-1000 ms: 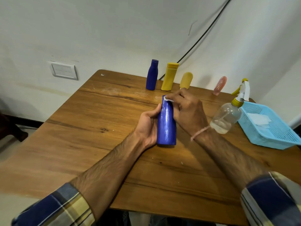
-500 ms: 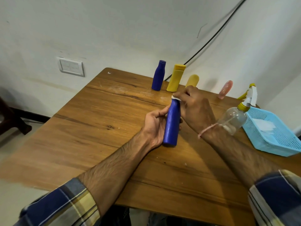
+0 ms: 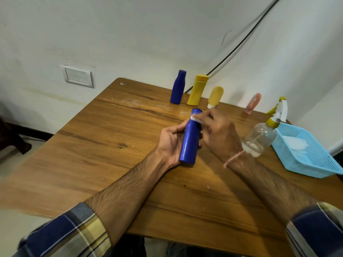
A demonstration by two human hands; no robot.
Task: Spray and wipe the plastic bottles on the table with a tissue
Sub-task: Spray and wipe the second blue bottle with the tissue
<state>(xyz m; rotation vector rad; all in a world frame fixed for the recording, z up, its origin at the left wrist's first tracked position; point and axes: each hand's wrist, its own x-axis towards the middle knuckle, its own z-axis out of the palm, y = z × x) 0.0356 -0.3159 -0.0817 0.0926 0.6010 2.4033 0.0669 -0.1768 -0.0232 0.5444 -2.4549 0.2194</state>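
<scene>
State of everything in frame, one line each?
held blue bottle: capped, tilted, gripped by left hand
tissue: pinched by right hand at its neck
spray bottle: standing, untouched, nearly empty
far blue bottle: upright, capped
yellow bottle: upright, capped
pale yellow tube: standing on cap
pink bottle: standing
basket: holds white tissues

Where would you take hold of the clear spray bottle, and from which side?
On the spray bottle, probably the narrow shoulder just under the yellow collar, with a finger free for the trigger. Come from its left: it stands upright and the blue basket sits close on its right.
</scene>
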